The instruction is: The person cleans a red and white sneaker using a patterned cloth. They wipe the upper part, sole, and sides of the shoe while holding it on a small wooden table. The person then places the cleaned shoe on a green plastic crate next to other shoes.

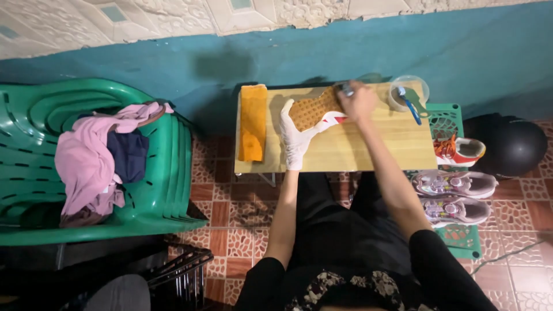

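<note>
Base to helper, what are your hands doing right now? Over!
Left hand, white glove, steadies the shoe, sole up, on the wooden table. Right hand holds a brush on the sole. Nothing in the way.

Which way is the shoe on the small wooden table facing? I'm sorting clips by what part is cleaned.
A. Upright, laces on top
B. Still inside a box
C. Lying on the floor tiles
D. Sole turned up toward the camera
D: the shoe shows its tan patterned sole upward, steadied by the gloved left hand while the right hand rests at its toe end.
</note>
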